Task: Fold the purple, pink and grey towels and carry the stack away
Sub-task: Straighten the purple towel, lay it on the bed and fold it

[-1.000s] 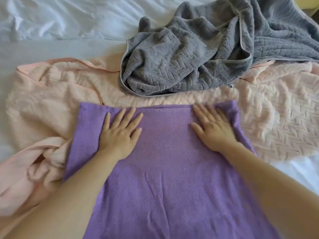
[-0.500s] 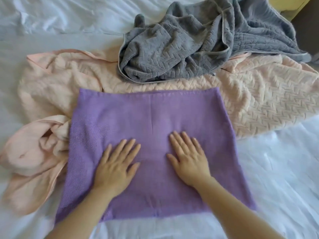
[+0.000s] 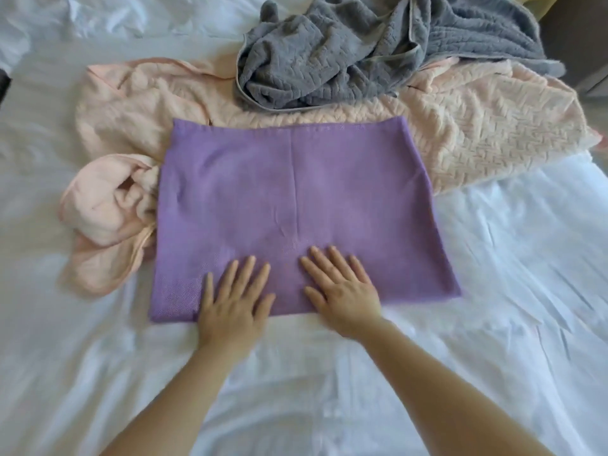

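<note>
Pressing left hand point(image 3: 233, 299) and right hand point(image 3: 340, 291), spread flat, on near edge of purple towel point(image 3: 296, 192); rest lying ahead, long axis crosswise on bed point(image 3: 510, 274).

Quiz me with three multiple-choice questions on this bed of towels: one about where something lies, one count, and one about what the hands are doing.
1. Where is the grey towel?
A. Crumpled, partly on the far side of the pink towel
B. In a basket
C. On the floor

2. How many towels lie crumpled?
A. One
B. Two
C. Three

3. How do the left hand and right hand meet the purple towel?
A. Curled round a corner
B. Lifted clear of it
C. Flat, fingers straight, near its front edge

Answers:
1 A, the grey heap overlaps the pink one's far edge.
2 B, grey and pink are rumpled while purple lies smooth.
3 C, both palms rest flat on it.
</note>
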Demonstrator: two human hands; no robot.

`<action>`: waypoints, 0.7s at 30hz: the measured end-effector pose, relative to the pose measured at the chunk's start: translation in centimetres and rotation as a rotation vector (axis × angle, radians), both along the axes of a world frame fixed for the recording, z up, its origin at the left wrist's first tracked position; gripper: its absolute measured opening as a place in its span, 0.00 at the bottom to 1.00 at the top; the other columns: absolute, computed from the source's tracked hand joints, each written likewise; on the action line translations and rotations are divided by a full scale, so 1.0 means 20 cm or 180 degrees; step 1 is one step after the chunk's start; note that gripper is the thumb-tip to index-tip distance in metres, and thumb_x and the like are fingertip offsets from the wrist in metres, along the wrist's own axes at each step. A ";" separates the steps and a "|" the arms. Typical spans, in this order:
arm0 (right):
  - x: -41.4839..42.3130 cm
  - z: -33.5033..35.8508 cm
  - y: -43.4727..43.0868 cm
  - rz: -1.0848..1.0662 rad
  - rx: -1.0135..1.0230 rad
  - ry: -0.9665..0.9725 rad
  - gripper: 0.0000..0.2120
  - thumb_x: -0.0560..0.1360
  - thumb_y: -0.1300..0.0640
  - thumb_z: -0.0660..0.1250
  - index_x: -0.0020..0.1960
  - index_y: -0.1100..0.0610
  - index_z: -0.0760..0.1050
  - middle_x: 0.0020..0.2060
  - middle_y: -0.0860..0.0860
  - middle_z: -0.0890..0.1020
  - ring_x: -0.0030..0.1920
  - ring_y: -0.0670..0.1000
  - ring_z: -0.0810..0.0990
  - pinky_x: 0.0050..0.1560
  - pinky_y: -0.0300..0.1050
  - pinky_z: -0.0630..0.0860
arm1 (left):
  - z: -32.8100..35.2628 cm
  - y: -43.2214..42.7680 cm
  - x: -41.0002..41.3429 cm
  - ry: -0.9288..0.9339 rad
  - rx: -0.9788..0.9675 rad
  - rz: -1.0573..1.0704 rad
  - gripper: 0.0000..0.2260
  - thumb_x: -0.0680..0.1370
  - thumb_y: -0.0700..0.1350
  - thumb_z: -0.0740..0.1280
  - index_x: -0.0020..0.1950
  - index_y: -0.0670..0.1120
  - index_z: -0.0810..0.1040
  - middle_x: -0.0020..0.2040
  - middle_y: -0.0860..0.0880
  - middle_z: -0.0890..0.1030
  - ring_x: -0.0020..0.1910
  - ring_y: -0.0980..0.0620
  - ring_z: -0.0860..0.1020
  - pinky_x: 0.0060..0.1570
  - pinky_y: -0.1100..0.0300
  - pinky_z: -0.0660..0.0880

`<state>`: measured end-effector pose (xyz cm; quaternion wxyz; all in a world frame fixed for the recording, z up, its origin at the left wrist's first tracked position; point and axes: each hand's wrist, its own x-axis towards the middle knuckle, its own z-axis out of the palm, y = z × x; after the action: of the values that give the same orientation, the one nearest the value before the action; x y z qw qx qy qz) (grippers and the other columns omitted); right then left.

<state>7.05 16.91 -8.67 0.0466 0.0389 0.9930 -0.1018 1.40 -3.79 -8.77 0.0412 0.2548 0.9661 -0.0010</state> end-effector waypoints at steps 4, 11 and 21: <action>0.21 -0.08 0.35 -0.0891 0.0364 -0.0269 0.27 0.78 0.37 0.44 0.76 0.42 0.52 0.75 0.39 0.56 0.76 0.47 0.52 0.75 0.49 0.46 | -0.05 -0.31 -0.02 0.0218 -0.0114 0.0442 0.25 0.79 0.57 0.49 0.73 0.52 0.67 0.74 0.50 0.68 0.72 0.47 0.66 0.73 0.43 0.50; 0.39 0.02 0.58 -0.2645 -0.1082 0.0535 0.31 0.75 0.49 0.66 0.73 0.56 0.59 0.72 0.56 0.64 0.70 0.60 0.63 0.70 0.55 0.60 | 0.08 -0.44 -0.01 -0.0112 0.1906 0.2455 0.21 0.74 0.45 0.71 0.62 0.36 0.71 0.59 0.34 0.75 0.59 0.35 0.72 0.57 0.44 0.69; 0.43 0.14 0.70 -0.2838 -0.1964 0.0434 0.08 0.73 0.55 0.69 0.39 0.59 0.74 0.28 0.51 0.73 0.30 0.52 0.70 0.30 0.43 0.64 | 0.22 -0.48 -0.06 -0.1119 0.2940 0.3240 0.09 0.77 0.47 0.68 0.45 0.41 0.76 0.33 0.46 0.74 0.18 0.60 0.74 0.18 0.72 0.67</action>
<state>15.57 30.97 -5.83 -0.0563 0.4339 0.8051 -0.4005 0.18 -13.46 -4.30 0.0796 -0.2406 0.8459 0.4692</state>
